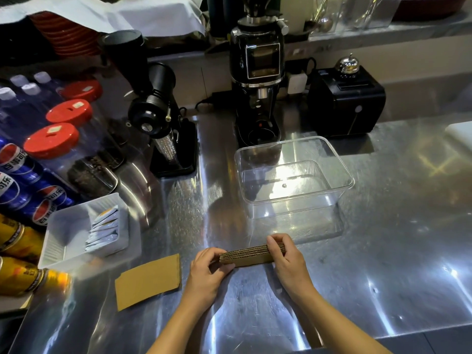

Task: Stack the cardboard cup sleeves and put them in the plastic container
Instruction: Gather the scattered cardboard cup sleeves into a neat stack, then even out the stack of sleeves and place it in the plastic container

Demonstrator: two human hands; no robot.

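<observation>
While left hand (208, 268) and right hand (286, 259) pinch sleeve stack (249, 255) ends (edge-on), single sleeve (148, 283) lies left.

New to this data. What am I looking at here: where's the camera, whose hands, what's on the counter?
There is one picture, from a wide-angle camera worn on a person's head, looking forward and down. No robot: the two bare hands are the person's own.

The left hand and right hand each grip one end of a stack of cardboard cup sleeves, held on edge just above the steel counter.

One more loose sleeve lies flat to the left. Behind the hands stands the clear plastic container, empty.

Further back are two black coffee grinders, red-lidded jars, soda cans and a white tray of sachets.
</observation>
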